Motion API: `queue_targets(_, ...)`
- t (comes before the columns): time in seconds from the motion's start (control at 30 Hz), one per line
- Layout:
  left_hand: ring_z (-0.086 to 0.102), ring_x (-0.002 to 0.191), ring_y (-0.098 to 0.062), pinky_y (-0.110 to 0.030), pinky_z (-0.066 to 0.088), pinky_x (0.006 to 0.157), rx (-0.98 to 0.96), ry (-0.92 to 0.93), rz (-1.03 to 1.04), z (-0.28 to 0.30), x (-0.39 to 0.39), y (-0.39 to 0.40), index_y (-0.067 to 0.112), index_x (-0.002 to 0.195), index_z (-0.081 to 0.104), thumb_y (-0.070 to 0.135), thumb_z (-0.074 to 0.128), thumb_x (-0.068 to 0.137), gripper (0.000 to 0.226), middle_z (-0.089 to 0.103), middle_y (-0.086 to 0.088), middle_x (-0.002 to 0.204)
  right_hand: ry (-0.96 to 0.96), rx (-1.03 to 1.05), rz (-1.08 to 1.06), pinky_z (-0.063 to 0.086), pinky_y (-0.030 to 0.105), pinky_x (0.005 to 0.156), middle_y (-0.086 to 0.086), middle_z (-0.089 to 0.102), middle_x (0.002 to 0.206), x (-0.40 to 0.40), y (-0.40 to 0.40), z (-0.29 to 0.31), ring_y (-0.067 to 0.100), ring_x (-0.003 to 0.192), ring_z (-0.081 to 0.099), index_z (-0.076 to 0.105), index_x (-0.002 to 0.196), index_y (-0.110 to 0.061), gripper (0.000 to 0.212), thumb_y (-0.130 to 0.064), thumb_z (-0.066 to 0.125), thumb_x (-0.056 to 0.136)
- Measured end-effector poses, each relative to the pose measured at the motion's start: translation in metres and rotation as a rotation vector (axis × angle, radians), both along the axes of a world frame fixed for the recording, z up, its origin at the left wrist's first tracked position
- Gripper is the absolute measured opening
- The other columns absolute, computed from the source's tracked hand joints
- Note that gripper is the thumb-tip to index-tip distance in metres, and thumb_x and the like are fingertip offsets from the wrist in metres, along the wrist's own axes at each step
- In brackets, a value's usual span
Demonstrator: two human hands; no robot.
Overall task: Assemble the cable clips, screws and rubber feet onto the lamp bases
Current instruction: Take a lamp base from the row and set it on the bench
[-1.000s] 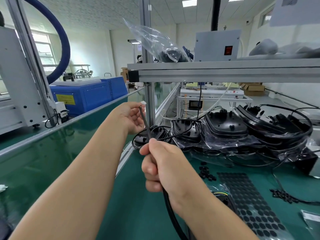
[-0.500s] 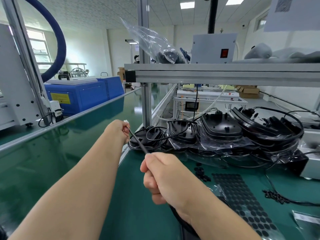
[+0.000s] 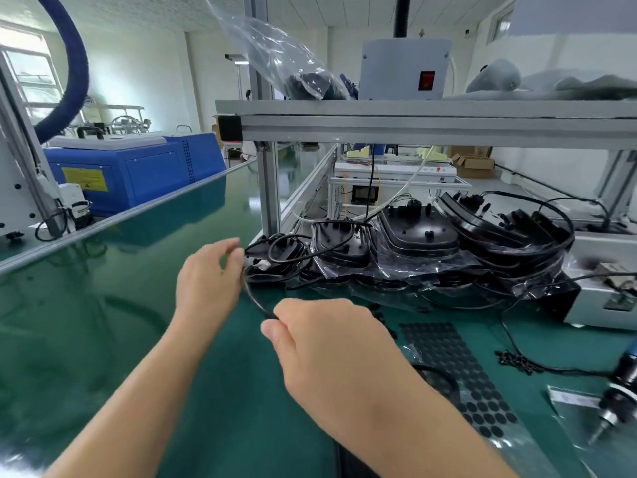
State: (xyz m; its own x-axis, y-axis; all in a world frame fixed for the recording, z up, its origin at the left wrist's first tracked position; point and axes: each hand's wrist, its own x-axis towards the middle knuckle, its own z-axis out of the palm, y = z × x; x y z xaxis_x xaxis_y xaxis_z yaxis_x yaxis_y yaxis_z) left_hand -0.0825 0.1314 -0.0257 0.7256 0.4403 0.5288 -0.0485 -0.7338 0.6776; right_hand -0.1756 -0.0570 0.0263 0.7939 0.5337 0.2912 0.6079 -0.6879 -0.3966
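Both my hands are on one black cable right now, out over the green bench. My left hand is forward, fingers curled round the far stretch of the cable, thumb and forefinger closing near the top, just beside the nearest lamp base. A small white connector lies on that base, close to my fingertips; whether it belongs to my cable I cannot tell. My right hand is nearer to me, thumb and forefinger pinching the cable where it slips out of sight under my palm, the other fingers folded in. Between the two hands the cable runs in a short sagging curve, lifted off the bench. Ahead, the lamp bases are stacked in a leaning row under the shelf, undersides showing, wrapped in clear plastic, their own cables looped over them. To my right a sheet of rubber feet lies flat on the bench, black discs in rows, partly behind my right forearm. A few loose black bits sit between the sheet and the stack. Further right, a little heap of black clips lies against a thin lead, and a screwdriver lies tilted at the bench's right edge, blurred.
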Motion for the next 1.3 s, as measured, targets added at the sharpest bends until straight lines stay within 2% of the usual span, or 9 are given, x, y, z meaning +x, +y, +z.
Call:
queue_targets(0.1,0.064,0.085,0.003,-0.006,0.044,0.077,-0.236,-0.299,-0.406,0.004,-0.051,-0.024,0.025,0.108,0.071,0.008,0.042,0.09,0.037,0.073,0.017,0.093,-0.149,-0.038,-0.01,0.019,0.028,0.046,-0.005,0.039,0.06,0.007,0.002,0.004,0.02,0.054,0.033,0.032,0.062,-0.022,0.045,-0.042,0.045,0.1)
queue_targets(0.2,0.064,0.094,-0.009,-0.015,0.046,0.083,-0.164,-0.376,-0.645,-0.009,-0.071,-0.041,0.024,0.105,0.069,0.028,0.033,0.1,0.037,0.071,0.006,0.096,-0.313,0.057,0.003,0.038,0.03,0.056,-0.004,0.064,0.075,0.014,-0.003,0.006,0.023,0.068,0.054,0.063,0.091,-0.025,0.019,-0.041,0.055,0.095)
queue_targets(0.33,0.045,0.062,-0.001,-0.017,0.038,0.06,-0.05,-0.299,-0.487,-0.028,-0.053,-0.045,0.028,0.073,0.054,0.046,0.038,0.095,0.033,0.051,0.015,0.066,-0.316,0.02,0.027,0.051,0.034,0.069,-0.006,0.066,0.075,0.026,-0.027,0.008,0.016,0.073,0.061,0.063,0.096,-0.026,0.018,-0.041,0.063,0.088)
queue_targets(0.43,0.033,0.054,-0.001,-0.014,0.027,0.051,-0.148,-0.29,-0.333,-0.033,-0.04,-0.032,0.031,0.069,0.053,0.053,0.039,0.092,0.035,0.042,0.006,0.058,-0.128,0.116,0.062,0.048,0.019,0.062,-0.012,0.068,0.072,0.038,-0.062,0.007,0.001,0.059,0.056,0.071,0.094,-0.027,0.012,-0.037,0.064,0.089)
queue_targets(0.6,0.042,0.057,0.004,-0.011,0.035,0.058,-0.355,-0.344,-0.264,-0.034,-0.026,-0.011,0.032,0.069,0.06,0.059,0.043,0.091,0.038,0.055,0.019,0.06,0.18,0.438,0.104,0.053,0.015,0.072,-0.01,0.074,0.079,0.057,-0.107,-0.022,0.003,0.069,0.069,0.072,0.091,-0.029,0.015,-0.018,0.063,0.093)
queue_targets(0.8,0.049,0.061,-0.003,-0.036,0.041,0.076,-0.525,-0.314,-0.217,-0.041,-0.021,0.024,0.036,0.07,0.066,0.07,0.053,0.081,0.038,0.059,0.018,0.061,0.294,0.492,0.037,0.055,0.024,0.082,-0.007,0.076,0.086,0.063,-0.116,-0.064,0.012,0.083,0.071,0.073,0.092,-0.028,0.013,-0.017,0.067,0.089)
queue_targets(1.0,0.053,0.062,0.003,-0.012,0.041,0.07,-0.253,0.13,-0.314,-0.054,-0.045,0.042,0.028,0.074,0.07,0.05,0.053,0.093,0.034,0.068,0.015,0.07,0.315,0.455,-0.034,0.051,0.022,0.082,-0.017,0.074,0.088,0.059,-0.12,-0.096,0.004,0.086,0.069,0.071,0.088,-0.035,0.014,-0.022,0.068,0.09)
queue_targets(1.1,0.055,0.063,0.001,-0.012,0.041,0.067,-0.166,0.293,-0.453,-0.043,-0.043,0.017,0.02,0.071,0.073,0.022,0.052,0.097,0.034,0.072,0.007,0.073,0.292,0.469,-0.035,0.05,0.02,0.081,-0.017,0.073,0.088,0.059,-0.122,-0.099,0.004,0.087,0.068,0.071,0.088,-0.036,0.018,-0.019,0.067,0.09)
queue_targets(1.3,0.067,0.082,-0.002,-0.012,0.049,0.073,0.084,0.733,-0.832,-0.014,-0.004,-0.039,0.018,0.096,0.074,0.021,0.06,0.095,0.014,0.075,0.002,0.09,0.213,0.377,-0.008,0.045,0.014,0.074,-0.017,0.07,0.086,0.058,-0.13,-0.097,0.008,0.086,0.065,0.069,0.091,-0.035,0.017,-0.018,0.067,0.091)
